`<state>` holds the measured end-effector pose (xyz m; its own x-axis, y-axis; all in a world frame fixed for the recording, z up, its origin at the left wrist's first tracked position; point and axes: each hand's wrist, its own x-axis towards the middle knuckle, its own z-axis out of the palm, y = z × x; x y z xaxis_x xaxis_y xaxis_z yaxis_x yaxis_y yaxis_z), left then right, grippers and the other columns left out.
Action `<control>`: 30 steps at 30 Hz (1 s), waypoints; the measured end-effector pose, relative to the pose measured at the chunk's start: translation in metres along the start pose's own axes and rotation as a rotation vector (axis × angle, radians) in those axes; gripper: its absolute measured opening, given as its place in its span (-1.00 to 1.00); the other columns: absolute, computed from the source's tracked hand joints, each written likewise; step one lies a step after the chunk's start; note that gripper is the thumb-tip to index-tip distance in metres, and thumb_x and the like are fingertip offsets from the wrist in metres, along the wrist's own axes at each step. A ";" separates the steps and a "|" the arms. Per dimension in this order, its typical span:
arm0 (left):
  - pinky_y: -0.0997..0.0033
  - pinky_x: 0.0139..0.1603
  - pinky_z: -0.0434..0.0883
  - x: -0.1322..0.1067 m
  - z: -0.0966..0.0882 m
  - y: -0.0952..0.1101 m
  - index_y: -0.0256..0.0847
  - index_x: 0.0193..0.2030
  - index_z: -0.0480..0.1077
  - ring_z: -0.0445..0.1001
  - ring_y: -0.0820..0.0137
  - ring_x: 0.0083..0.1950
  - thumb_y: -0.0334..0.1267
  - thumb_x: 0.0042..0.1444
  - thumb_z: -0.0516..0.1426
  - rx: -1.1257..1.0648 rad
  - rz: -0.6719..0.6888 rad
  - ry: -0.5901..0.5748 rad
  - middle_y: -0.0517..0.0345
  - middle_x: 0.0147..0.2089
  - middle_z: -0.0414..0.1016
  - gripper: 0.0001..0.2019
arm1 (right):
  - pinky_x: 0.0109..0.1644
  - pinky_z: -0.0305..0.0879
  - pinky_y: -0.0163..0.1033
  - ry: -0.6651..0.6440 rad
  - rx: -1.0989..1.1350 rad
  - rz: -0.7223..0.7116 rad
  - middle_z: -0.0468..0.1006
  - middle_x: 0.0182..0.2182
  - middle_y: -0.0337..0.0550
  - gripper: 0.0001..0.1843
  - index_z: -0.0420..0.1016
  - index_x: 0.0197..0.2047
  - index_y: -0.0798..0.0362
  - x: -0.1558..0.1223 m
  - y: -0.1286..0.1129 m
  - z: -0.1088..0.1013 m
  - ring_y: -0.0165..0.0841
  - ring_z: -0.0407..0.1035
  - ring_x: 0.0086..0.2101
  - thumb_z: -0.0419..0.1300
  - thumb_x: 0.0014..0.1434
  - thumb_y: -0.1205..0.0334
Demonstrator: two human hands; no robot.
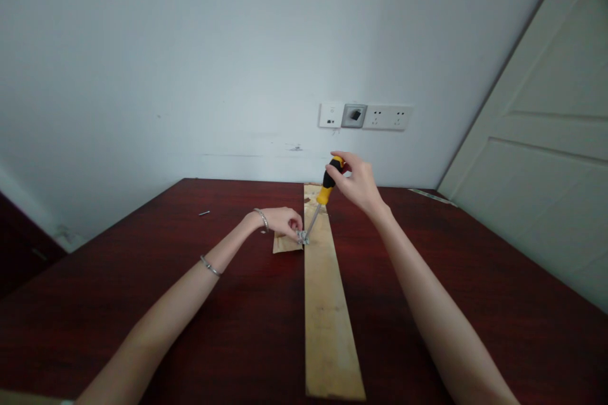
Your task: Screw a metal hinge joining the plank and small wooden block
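My right hand [357, 182] is closed around the top of a yellow and black screwdriver [327, 185]. Its shaft slants down and left to a small metal bracket [303, 238] at the left edge of a long pale wooden plank [327, 304]. My left hand [285, 221] pinches that metal bracket where a smaller wooden piece [285, 244] meets the plank. The screwdriver tip rests on the bracket.
The plank lies lengthwise on a dark red wooden table [142, 304]. A loose screw [204, 212] lies at the far left of the table. Wall sockets [365, 116] are on the white wall behind. A pale door [546, 158] stands at the right.
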<state>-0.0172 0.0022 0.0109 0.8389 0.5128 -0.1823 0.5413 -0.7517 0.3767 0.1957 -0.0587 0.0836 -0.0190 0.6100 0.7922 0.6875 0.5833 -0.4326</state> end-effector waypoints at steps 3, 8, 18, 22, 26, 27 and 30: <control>0.59 -0.33 0.28 0.008 0.012 0.009 -0.28 -0.24 0.50 0.41 0.46 -0.33 -0.21 -0.07 0.27 0.047 0.047 0.014 0.15 -0.32 0.48 -0.75 | -0.47 0.28 -0.28 -0.079 0.131 0.303 0.51 -0.37 -0.08 -0.55 0.48 -0.07 0.17 0.000 0.036 0.008 -0.40 0.29 -0.52 0.10 0.05 0.08; 0.59 -0.35 0.28 0.016 0.027 0.011 -0.27 -0.32 0.48 0.38 0.47 -0.37 -0.30 -0.06 0.26 0.157 0.077 0.061 0.16 -0.34 0.46 -0.86 | -0.66 0.09 -0.37 -0.217 0.191 0.471 0.50 -0.46 -0.11 -0.56 0.52 -0.15 0.23 -0.013 0.081 0.029 -0.48 0.18 -0.64 0.09 0.01 0.10; 0.54 -0.36 0.25 0.019 0.032 0.015 -0.25 -0.46 0.40 0.32 0.47 -0.40 -0.39 -0.04 0.16 0.278 0.088 0.086 0.20 -0.42 0.42 -0.98 | -0.69 0.05 -0.41 -0.362 0.209 0.537 0.49 -0.51 -0.20 -0.61 0.56 -0.22 0.18 -0.034 0.110 0.053 -0.49 0.18 -0.63 0.12 -0.05 0.11; 0.53 -0.37 0.24 0.020 0.035 0.016 -0.24 -0.43 0.40 0.33 0.45 -0.39 -0.38 -0.06 0.16 0.294 0.082 0.107 0.18 -0.38 0.43 -0.99 | -0.71 0.05 -0.41 -0.383 0.229 0.546 0.46 -0.55 -0.22 -0.60 0.54 -0.20 0.19 -0.034 0.112 0.055 -0.51 0.16 -0.68 0.11 -0.03 0.12; 0.53 -0.38 0.24 0.022 0.038 0.012 -0.24 -0.45 0.39 0.33 0.45 -0.38 -0.38 -0.07 0.16 0.275 0.089 0.120 0.19 -0.38 0.42 -0.99 | -0.73 0.03 -0.38 -0.405 0.244 0.547 0.43 -0.61 -0.26 -0.60 0.53 -0.19 0.20 -0.035 0.114 0.057 -0.53 0.11 -0.75 0.10 -0.01 0.12; 0.53 -0.38 0.24 0.023 0.039 0.010 -0.24 -0.44 0.39 0.33 0.45 -0.37 -0.37 -0.07 0.16 0.269 0.095 0.122 0.19 -0.38 0.41 -0.99 | -0.73 0.03 -0.38 -0.408 0.245 0.545 0.43 -0.61 -0.25 -0.61 0.53 -0.18 0.20 -0.035 0.114 0.058 -0.53 0.11 -0.76 0.10 -0.01 0.13; 0.54 -0.38 0.24 0.023 0.039 0.007 -0.23 -0.44 0.38 0.32 0.46 -0.38 -0.36 -0.08 0.16 0.251 0.111 0.128 0.20 -0.38 0.41 -0.97 | -0.73 0.05 -0.38 -0.419 0.244 0.540 0.47 -0.58 -0.22 -0.62 0.53 -0.18 0.21 -0.036 0.116 0.059 -0.53 0.14 -0.76 0.10 0.00 0.15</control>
<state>0.0086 -0.0076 -0.0262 0.8886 0.4576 -0.0304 0.4568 -0.8770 0.1492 0.2332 0.0189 -0.0211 -0.0336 0.9725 0.2306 0.4988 0.2163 -0.8393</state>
